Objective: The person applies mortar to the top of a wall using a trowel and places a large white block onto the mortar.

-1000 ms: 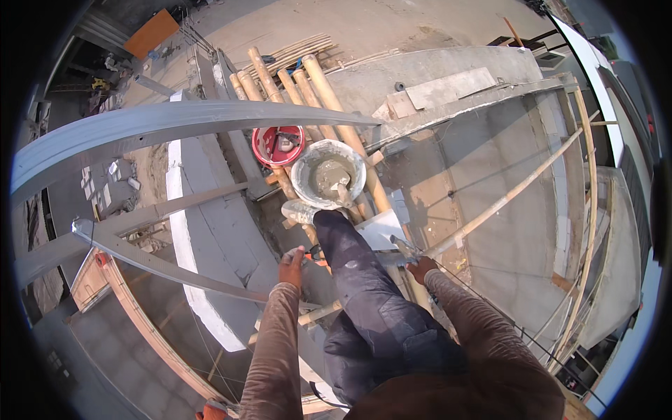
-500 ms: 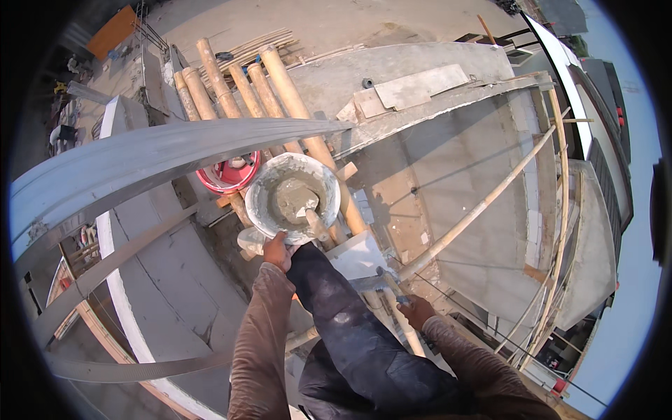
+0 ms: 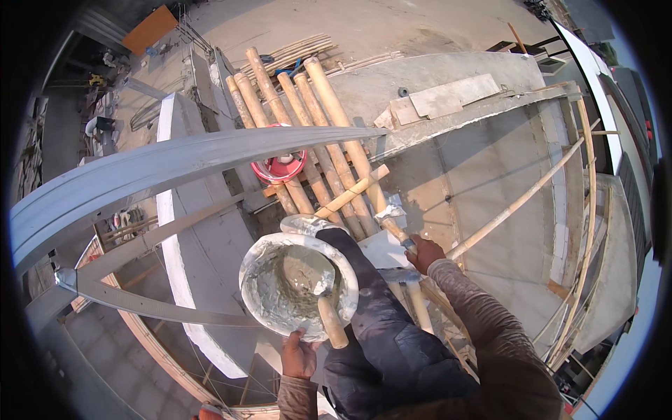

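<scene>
My left hand (image 3: 299, 355) grips the near rim of a white bucket (image 3: 250, 308), which is tilted and partly full of wet grey mortar (image 3: 297, 276). A trowel (image 3: 332, 322) stands in the mortar, its thick wooden handle leaning over the rim toward me. My right hand (image 3: 425, 253) is closed round the handle of a short-handled tool (image 3: 392, 210); its pale head is smeared with mortar and its exact kind is unclear. That tool is held out over the bamboo poles (image 3: 343, 112). My leg in dark trousers (image 3: 381, 308) lies beside the bucket.
A red bucket (image 3: 281, 170) stands on the bamboo poles beyond. A grey metal beam (image 3: 175, 150) crosses from the left. Bamboo rails (image 3: 518, 199) and a concrete wall (image 3: 455, 115) with loose boards (image 3: 455, 96) on top lie to the right. The ground is far below.
The white bucket has come nearer to me, with my left hand still on its rim. My right hand has moved up and forward with the tool. The view has shifted.
</scene>
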Demonstrator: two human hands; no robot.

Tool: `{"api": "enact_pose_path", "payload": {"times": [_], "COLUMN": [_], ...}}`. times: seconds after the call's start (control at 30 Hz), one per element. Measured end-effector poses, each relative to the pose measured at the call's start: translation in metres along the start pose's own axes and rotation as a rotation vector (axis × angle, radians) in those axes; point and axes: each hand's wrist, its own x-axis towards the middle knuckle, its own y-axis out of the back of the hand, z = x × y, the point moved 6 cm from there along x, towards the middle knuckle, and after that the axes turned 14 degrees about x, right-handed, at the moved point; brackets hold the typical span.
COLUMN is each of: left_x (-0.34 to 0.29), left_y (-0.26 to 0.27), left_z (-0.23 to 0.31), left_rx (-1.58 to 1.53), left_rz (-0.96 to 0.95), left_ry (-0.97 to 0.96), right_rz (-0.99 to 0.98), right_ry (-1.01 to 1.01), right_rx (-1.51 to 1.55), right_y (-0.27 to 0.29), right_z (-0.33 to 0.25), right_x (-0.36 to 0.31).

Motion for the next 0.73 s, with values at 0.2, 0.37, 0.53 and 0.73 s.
{"api": "enact_pose_path", "payload": {"times": [0.2, 0.37, 0.53, 0.73], "left_x": [-0.053, -0.057, -0.060, -0.066], "left_y": [0.031, 0.070, 0.085, 0.074], "left_z": [-0.013, -0.037, -0.050, -0.071], "left_rx": [0.014, 0.820, 1.181, -0.024], "left_rz": [0.126, 0.264, 0.326, 0.288], "left_ry": [0.001, -0.105, 0.030, 0.007], "right_rz": [-0.038, 0.017, -0.019, -0.193], "right_ry": [0.119, 0.335, 0.530, 0.564], "right_rx": [-0.098, -0.215, -0.106, 0.151], "right_y": [-0.070, -0.123, -0.107, -0.078], "right_z": [-0.059, -0.109, -0.170, -0.200], "right_x": [0.102, 0.192, 0.172, 0.107]}}
